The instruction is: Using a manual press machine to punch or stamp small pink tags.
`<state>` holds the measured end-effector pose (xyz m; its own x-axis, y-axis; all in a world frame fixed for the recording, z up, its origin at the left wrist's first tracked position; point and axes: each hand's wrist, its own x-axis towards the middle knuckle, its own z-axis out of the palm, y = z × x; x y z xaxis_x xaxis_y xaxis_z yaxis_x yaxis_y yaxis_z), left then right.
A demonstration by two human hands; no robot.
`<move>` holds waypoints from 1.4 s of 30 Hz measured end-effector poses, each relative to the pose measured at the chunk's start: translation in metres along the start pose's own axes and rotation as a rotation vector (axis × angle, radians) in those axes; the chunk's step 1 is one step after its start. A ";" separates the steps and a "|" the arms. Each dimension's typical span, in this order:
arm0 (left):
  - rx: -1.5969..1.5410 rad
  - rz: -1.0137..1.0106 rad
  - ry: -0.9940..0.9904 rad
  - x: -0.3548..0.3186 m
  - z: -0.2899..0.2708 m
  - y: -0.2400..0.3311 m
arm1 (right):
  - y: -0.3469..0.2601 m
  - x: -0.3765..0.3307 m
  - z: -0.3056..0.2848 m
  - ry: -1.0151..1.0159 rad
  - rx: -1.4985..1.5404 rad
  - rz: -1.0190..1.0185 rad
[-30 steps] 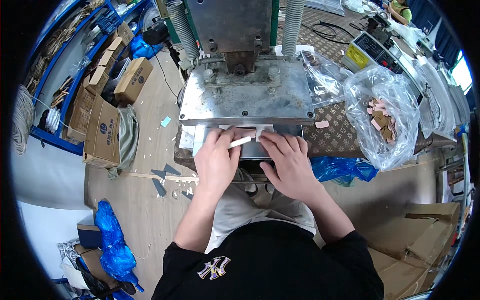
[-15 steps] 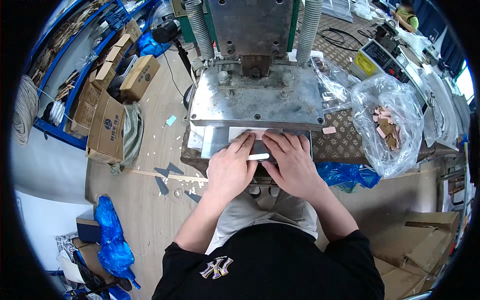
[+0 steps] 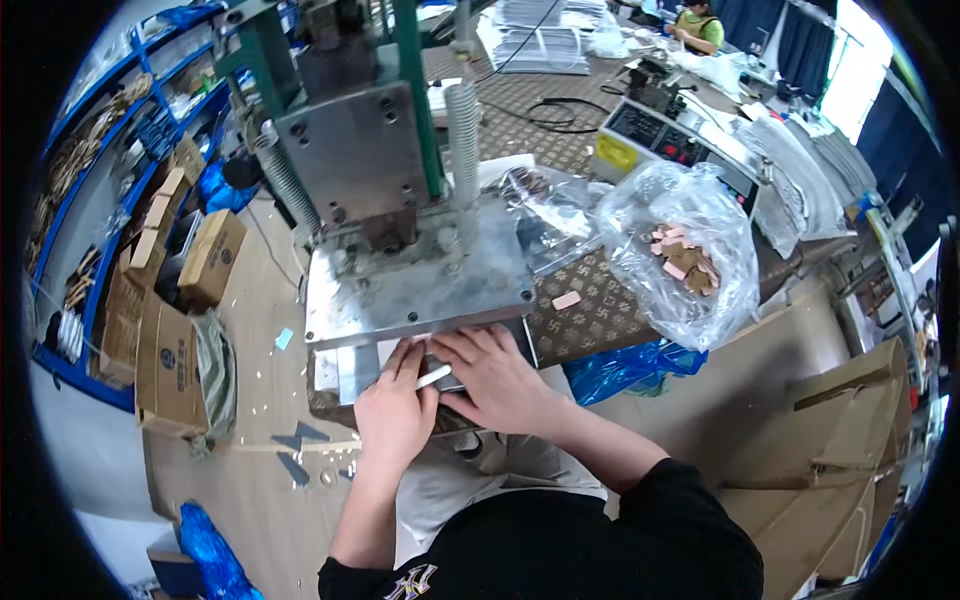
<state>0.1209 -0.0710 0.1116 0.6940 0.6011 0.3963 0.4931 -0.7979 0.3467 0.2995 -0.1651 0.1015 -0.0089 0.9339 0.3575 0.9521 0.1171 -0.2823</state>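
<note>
My left hand [image 3: 390,415] rests at the front of a metal press, its fingertips on a pale flat piece at the edge of the upper press plate [image 3: 420,290]. A slim white stick [image 3: 434,377] is held in it, jutting out between thumb and fingers toward the right. Close beside it lies my right hand [image 3: 500,380], fingers stretched forward and flat on the lower steel plate [image 3: 350,375], its fingertips by the same piece. Most of that piece is hidden under the fingers and the upper plate.
Right of the press, a single pink piece [image 3: 566,300] lies on the patterned tablecloth. Beyond it stand a clear plastic bag [image 3: 640,290] of pink and brown pieces and a control box [image 3: 640,135]. Cardboard boxes [image 3: 210,257] line the left shelf. Another person [image 3: 697,30] sits far back.
My view has turned to the right, so the press now appears farther left and tilted. Both hands are still at the press front, and the white stick is still in my left hand.
</note>
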 end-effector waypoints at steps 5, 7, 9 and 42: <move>0.071 -0.095 -0.178 0.008 -0.005 0.010 | 0.000 -0.004 0.002 0.003 0.004 -0.037; 0.065 -0.071 -0.187 0.011 -0.006 0.005 | 0.001 -0.005 0.001 -0.018 0.010 -0.023; 0.063 -0.052 -0.209 0.012 -0.008 -0.001 | 0.001 -0.006 0.003 -0.002 0.010 -0.035; 0.143 -0.049 -0.123 0.011 -0.007 -0.016 | -0.008 -0.002 -0.004 -0.037 0.024 0.065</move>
<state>0.1173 -0.0516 0.1162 0.7218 0.6363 0.2723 0.5914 -0.7714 0.2350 0.2929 -0.1690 0.1070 0.0411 0.9516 0.3047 0.9436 0.0633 -0.3251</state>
